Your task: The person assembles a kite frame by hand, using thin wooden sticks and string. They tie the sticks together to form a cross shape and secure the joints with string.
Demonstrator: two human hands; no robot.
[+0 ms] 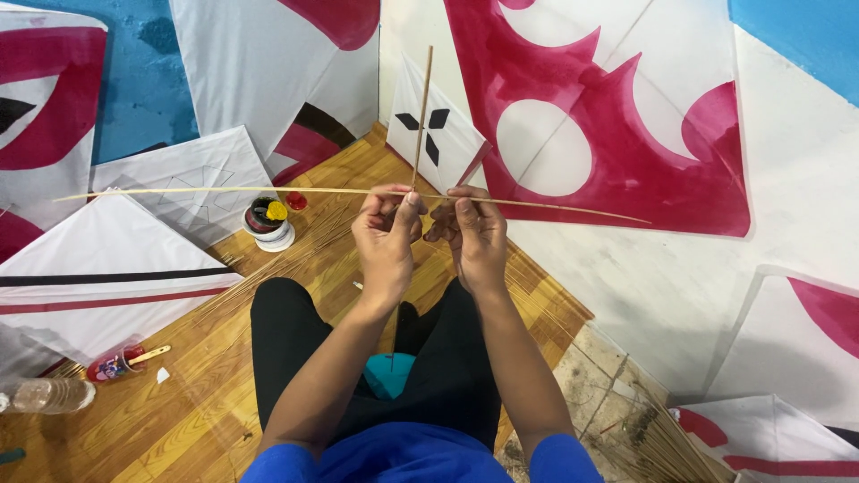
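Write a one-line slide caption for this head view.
Left hand and right hand hold two crossed sticks among kites.

- We have a single view, from a camera worn on the person's head.
- We look steeply down and forward over the black-clad lap (295, 340) to the wooden floor (206, 402).
- We sit close: the left hand (386, 240) and right hand (472, 234) fill the frame's centre.
- Farther off we face kites (617, 116) leaning against the walls.

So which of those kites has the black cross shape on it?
The small white kite leaning against the wall behind the upright stick. The others show red patches or stripes; only it has four black petals.
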